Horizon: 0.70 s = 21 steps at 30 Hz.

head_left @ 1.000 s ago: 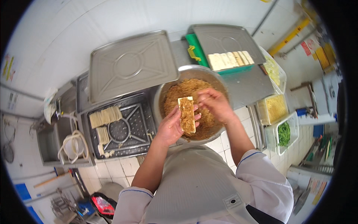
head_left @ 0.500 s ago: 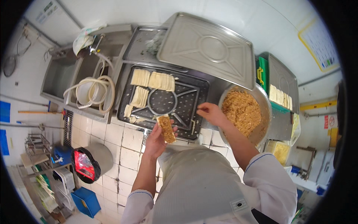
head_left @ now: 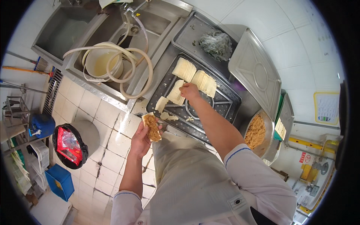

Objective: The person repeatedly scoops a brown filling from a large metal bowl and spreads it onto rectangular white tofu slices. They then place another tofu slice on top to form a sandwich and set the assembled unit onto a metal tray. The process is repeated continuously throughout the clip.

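My left hand (head_left: pixel 139 144) is closed round a pale, flat slice spread with brown crumbly filling (head_left: pixel 152 128), held above the floor at the near left of the tray. My right hand (head_left: pixel 190 92) reaches over a black perforated tray (head_left: pixel 225 96), fingertips pinched at the edge of a row of pale slices (head_left: pixel 175 93). Just what lies between those fingers is partly hidden. Two more rows of overlapping slices, a far-left row (head_left: pixel 184 68) and a right-hand row (head_left: pixel 204 82), lie beyond. Broken pieces (head_left: pixel 168 116) rest at the tray's near left.
To the right stands a metal bowl (head_left: pixel 270 132) of brown crumbly mixture (head_left: pixel 255 131). A metal tray (head_left: pixel 255 62) leans against the wall. Behind lies a plastic bag of greens (head_left: pixel 216 45). A sink with a hose (head_left: pixel 150 75) and white bucket (head_left: pixel 102 65) adjoins on the left; a lined bin (head_left: pixel 71 146) stands below.
My right hand has moved left from near the bowl to the slices on the tray. The left hand still holds the filled slice. The view has turned and shifted left.
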Available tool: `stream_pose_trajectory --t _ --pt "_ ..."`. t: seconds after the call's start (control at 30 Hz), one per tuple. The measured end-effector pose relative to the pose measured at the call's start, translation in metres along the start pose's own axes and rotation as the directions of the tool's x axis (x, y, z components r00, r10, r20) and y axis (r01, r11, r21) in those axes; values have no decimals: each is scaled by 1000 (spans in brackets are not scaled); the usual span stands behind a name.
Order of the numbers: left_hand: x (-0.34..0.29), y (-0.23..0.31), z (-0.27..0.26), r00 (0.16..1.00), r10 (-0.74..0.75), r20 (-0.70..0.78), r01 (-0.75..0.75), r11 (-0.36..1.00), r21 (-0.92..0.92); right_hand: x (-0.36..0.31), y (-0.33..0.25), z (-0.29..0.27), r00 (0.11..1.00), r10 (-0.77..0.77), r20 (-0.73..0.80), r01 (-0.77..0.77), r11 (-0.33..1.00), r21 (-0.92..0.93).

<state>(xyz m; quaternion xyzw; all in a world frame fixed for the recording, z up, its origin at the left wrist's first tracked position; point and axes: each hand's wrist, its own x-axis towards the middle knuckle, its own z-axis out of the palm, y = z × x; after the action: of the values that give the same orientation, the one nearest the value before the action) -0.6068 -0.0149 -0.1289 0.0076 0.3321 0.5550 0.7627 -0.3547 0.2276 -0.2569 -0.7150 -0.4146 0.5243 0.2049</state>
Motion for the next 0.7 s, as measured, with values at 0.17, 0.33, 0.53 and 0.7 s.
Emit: stream_pose_trajectory --t 0.17,0.33,0.53,0.7 --pt "9 22 -19 999 33 5 -32 998 -52 22 16 14 980 12 -197 -57 973 -224" --pt "21 34 -23 1000 27 -2 -27 998 -56 39 11 20 997 -34 -66 -10 823 -568" --pt "27 46 -24 999 33 36 -29 996 -85 6 -31 40 969 74 -234 -188 838 -513" --pt "32 52 -25 999 17 31 -14 996 -84 -7 -35 56 937 -180 -298 -53 773 -632"
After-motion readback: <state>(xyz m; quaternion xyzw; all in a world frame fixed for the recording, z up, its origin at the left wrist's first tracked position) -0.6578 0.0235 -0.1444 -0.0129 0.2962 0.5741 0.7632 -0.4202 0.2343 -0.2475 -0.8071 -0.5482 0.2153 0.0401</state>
